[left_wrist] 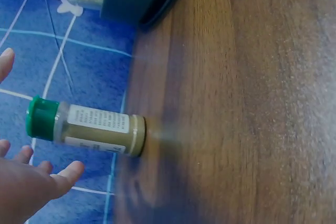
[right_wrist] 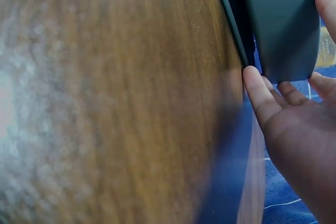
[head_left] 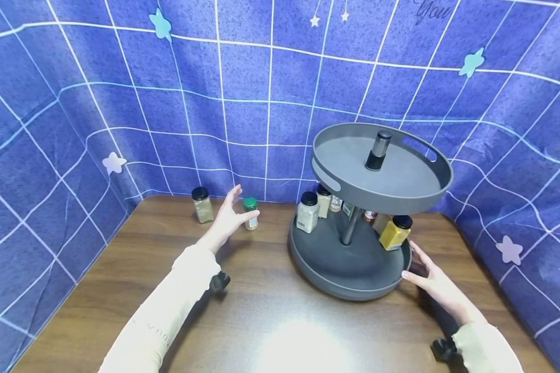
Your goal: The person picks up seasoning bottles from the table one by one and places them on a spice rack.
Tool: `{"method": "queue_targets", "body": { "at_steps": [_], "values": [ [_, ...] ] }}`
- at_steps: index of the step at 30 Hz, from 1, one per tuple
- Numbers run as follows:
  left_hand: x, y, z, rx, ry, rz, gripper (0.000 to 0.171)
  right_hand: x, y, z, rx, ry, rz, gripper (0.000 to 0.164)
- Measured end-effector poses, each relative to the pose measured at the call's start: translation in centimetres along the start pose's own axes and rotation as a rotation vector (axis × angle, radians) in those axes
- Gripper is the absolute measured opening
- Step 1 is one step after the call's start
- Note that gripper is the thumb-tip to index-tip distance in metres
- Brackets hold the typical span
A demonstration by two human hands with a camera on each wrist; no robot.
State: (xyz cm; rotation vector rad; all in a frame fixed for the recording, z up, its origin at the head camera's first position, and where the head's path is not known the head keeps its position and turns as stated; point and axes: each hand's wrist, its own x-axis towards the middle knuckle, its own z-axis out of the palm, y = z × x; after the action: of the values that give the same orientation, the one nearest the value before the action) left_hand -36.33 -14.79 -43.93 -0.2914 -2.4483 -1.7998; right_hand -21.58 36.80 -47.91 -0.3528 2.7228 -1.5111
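My left hand (head_left: 225, 221) is held beside a small spice bottle (head_left: 250, 213) with a green cap, its thumb and fingers spread apart. In the left wrist view, a gap shows between the fingers and this bottle (left_wrist: 97, 124), which stands upright on the table. My right hand (head_left: 436, 285) touches the outer right side of a grey two-tier turntable (head_left: 350, 292), at its lower tray. Seen from the right wrist, the fingertips meet the tray's outer wall (right_wrist: 286, 30), with the thumb near the rim. Those fingers look extended and spread.
A black-capped jar (head_left: 203, 206) stands left of the left hand. The lower tray carries a white jar (head_left: 307, 213), a yellow jar (head_left: 394, 235) and several others behind the post. Above them, the upper tray (head_left: 345, 155) has a central handle (head_left: 379, 150). A blue curtain (head_left: 242, 119) hangs behind.
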Motion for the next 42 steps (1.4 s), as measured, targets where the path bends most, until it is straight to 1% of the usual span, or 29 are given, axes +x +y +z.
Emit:
{"method": "queue_targets", "body": {
  "at_steps": [4, 9, 14, 16, 19, 26, 32, 39, 40, 42],
  "values": [
    [0.5, -0.7, 0.3, -0.038, 0.015, -0.005, 0.1, 0.0, -0.1, 0.0, -0.002, -0.001, 0.008, 0.079],
    [0.7, -1.3, 0.8, -0.087, 0.032, -0.02, 0.094, 0.0, -0.3, 0.1, 0.016, 0.001, -0.007, 0.078],
    [1.1, -2.2, 1.0, -0.089, 0.032, -0.073, 0.089, 0.0, -0.3, 0.1, 0.018, 0.004, -0.007, 0.078],
    [1.2, -2.3, 1.1, -0.092, 0.038, -0.099, 0.085, -0.1, -0.3, 0.1, 0.02, 0.005, -0.004, 0.078],
    [1.1, -2.3, 1.4, -0.103, 0.052, -0.113, 0.08, -0.1, -0.2, 0.1, 0.025, 0.001, 0.0, 0.079],
    [1.1, -2.5, 2.0, -0.141, 0.099, -0.079, 0.065, 0.0, -0.1, 0.1, 0.033, 0.001, 0.002, 0.079],
    [1.1, -2.5, 2.2, -0.14, 0.126, -0.053, 0.055, 0.1, -0.2, 0.2, 0.039, 0.001, -0.004, 0.079],
    [1.1, -2.5, 2.2, -0.134, 0.118, -0.044, 0.051, 0.1, -0.2, 0.1, 0.057, -0.007, -0.011, 0.079],
    [1.0, -2.1, 2.1, -0.127, 0.116, -0.047, 0.051, 0.1, -0.3, 0.1, 0.059, -0.008, -0.012, 0.079],
    [0.9, -2.1, 2.1, -0.118, 0.12, -0.046, 0.05, 0.1, -0.3, 0.1, 0.061, -0.01, -0.007, 0.079]
  ]
}}
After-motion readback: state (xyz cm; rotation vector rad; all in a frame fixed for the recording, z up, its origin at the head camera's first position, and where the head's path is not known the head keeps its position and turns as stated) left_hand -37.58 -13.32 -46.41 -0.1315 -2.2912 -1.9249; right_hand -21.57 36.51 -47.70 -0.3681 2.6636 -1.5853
